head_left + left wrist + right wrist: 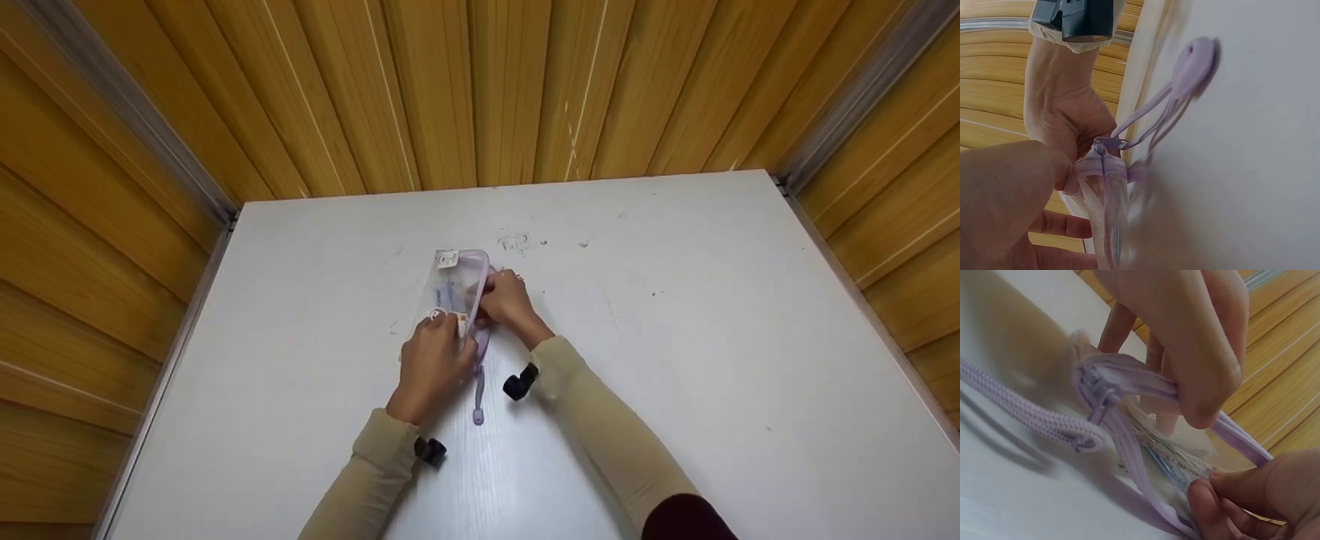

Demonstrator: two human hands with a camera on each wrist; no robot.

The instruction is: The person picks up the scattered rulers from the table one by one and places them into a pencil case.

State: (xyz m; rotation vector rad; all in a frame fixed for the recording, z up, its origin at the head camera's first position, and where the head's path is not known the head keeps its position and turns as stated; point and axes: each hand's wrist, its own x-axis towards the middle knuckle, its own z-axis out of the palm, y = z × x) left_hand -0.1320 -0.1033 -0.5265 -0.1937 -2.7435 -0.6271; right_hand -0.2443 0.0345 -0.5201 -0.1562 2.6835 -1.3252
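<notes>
A clear zip pouch (451, 289) with lilac edging stands unzipped on the white table. My left hand (435, 360) grips its near side, and in the right wrist view the left thumb lies against the lilac zip edge (1145, 385). My right hand (508, 300) reaches in at the opening on the right. In the right wrist view, its thumb and fingers (1241, 489) pinch at a thin layered item (1179, 453), paper-like, inside the pouch. A blue strip (1165, 464) lies beside it. The exact grip is partly hidden. A lilac wrist strap (1193, 67) hangs from the zip end.
The white table (675, 360) carries dark scuff marks (514, 241) beyond the pouch. Yellow wood-look panels (480, 90) enclose the table at the back and on both sides. Each wrist bears a small black camera (517, 384).
</notes>
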